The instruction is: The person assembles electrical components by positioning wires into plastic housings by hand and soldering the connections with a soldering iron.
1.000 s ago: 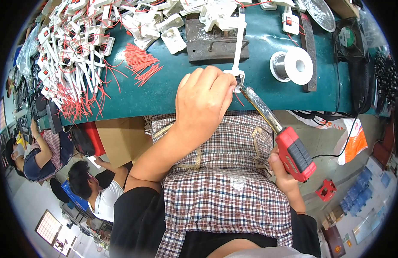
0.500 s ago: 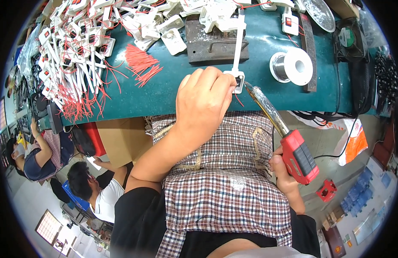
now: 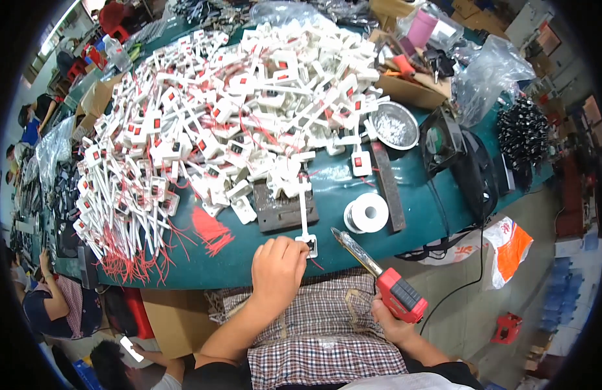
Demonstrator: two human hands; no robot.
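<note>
My left hand (image 3: pixel 278 270) is closed, its fingertips pinched at the left side of a white plastic housing (image 3: pixel 314 252). This housing has a long white stem, a dark opening in its square end and a short red wire (image 3: pixel 317 264) sticking out below. Its stem runs back over a dark metal block (image 3: pixel 278 218). My right hand (image 3: pixel 393 323) grips the red and black handle of a soldering iron (image 3: pixel 404 296). The iron's metal tip points up and left, apart from the housing. Whether the left fingers also pinch a wire is hidden.
A solder spool (image 3: pixel 367 213) stands right of the housing, beside a dark metal bar (image 3: pixel 389 188). Cut red wires (image 3: pixel 210 231) lie left of the block. Behind spreads a big heap of white housings (image 3: pixel 249 110). A metal bowl (image 3: pixel 393 127) and small fan (image 3: pixel 441 143) sit farther right.
The view has tilted up, showing more of the table's far side. The iron's tip has drawn away from the housing to the right. My left hand keeps its pinch.
</note>
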